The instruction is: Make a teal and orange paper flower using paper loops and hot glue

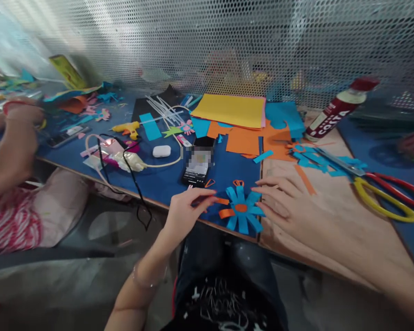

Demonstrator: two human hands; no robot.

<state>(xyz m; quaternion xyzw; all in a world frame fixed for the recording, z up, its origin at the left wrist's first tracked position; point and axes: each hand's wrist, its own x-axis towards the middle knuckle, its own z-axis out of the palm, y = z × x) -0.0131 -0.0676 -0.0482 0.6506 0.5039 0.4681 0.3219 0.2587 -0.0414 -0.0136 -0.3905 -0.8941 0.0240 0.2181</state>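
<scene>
A blue paper flower with looped petals and an orange centre lies at the near edge of the table. My left hand pinches a small orange paper strip at the flower's left side. My right hand rests flat on the flower's right petals, fingers stretched out and pointing left. A small orange loop sits against the flower's lower left.
A phone lies just behind the flower. Large scissors with red and yellow handles lie at right, a bottle behind them. Yellow, orange and blue sheets cover the middle; a glue gun and earbud case sit left. Another person's arm is at far left.
</scene>
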